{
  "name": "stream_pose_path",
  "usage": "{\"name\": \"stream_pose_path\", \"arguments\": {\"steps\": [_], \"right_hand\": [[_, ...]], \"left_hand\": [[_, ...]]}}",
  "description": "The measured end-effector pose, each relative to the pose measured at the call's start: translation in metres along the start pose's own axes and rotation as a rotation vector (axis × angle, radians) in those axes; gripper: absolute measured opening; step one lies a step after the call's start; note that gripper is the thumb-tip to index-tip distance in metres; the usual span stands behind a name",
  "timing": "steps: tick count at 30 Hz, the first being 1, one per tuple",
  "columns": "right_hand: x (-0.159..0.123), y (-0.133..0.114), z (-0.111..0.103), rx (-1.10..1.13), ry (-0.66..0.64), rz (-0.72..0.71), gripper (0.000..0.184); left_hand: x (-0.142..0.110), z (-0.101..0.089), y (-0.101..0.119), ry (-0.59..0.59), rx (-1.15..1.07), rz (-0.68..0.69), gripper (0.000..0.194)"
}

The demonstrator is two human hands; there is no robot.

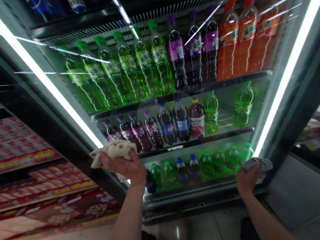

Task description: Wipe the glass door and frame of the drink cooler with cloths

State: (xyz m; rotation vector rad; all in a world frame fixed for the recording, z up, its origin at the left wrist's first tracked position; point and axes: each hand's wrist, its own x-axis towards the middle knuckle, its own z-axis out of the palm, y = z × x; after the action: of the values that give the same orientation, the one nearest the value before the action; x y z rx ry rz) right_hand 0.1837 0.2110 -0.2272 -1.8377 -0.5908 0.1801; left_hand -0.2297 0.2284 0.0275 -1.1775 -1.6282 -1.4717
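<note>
My left hand grips a crumpled off-white cloth and presses it against the glass door of a lit drinks cooler. My right hand holds a folded grey cloth against the lower right of the same door, near its metal frame. Behind the glass stand shelves of bottled soft drinks: green bottles, purple-labelled bottles, orange bottles and Pepsi bottles.
To the left stands a store shelf stacked with red-and-white packaged goods. A vent grille runs along the cooler's base above the tiled floor. Another shelf unit shows at the far right.
</note>
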Motion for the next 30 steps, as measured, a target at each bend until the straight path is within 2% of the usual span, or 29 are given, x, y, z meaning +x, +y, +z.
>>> {"name": "stream_pose_path", "arguments": {"steps": [6, 10, 13, 15, 16, 19, 21, 23, 26, 28, 30], "right_hand": [[0.000, 0.001, 0.005, -0.022, 0.058, 0.013, 0.087], [0.001, 0.003, 0.010, -0.043, 0.094, 0.014, 0.086], [0.002, 0.005, 0.012, -0.062, 0.107, 0.003, 0.086], [0.002, 0.005, 0.012, -0.060, 0.103, -0.012, 0.086], [0.002, 0.005, 0.011, -0.058, 0.100, -0.019, 0.085], [0.002, 0.004, 0.009, -0.048, 0.085, -0.018, 0.084], [0.002, 0.003, 0.008, -0.046, 0.076, -0.008, 0.083], [0.002, 0.003, 0.007, -0.050, 0.069, 0.000, 0.083], [0.001, 0.001, 0.006, -0.038, 0.078, -0.005, 0.084], [0.000, 0.000, 0.005, -0.007, 0.086, -0.021, 0.084], [-0.003, -0.003, 0.002, 0.013, 0.090, -0.033, 0.083]], "left_hand": [[-0.111, 0.016, 0.035, -0.350, -0.037, 0.414, 0.065], [-0.179, 0.020, 0.046, -0.579, -0.178, 0.863, 0.058], [-0.215, 0.018, 0.036, -0.645, -0.228, 1.264, 0.055], [-0.229, 0.014, 0.017, -0.644, -0.222, 1.429, 0.051], [-0.232, 0.011, 0.005, -0.639, -0.218, 1.461, 0.050], [-0.226, 0.001, -0.039, -0.691, -0.155, 1.376, 0.051], [-0.211, -0.007, -0.067, -0.743, -0.084, 1.227, 0.053], [-0.190, -0.015, -0.090, -0.729, -0.026, 1.046, 0.054], [-0.148, -0.021, -0.114, -0.563, 0.002, 0.725, 0.050], [-0.116, -0.023, -0.121, -0.447, 0.005, 0.446, 0.062], [-0.087, -0.023, -0.123, -0.340, -0.034, 0.089, 0.077]]}}
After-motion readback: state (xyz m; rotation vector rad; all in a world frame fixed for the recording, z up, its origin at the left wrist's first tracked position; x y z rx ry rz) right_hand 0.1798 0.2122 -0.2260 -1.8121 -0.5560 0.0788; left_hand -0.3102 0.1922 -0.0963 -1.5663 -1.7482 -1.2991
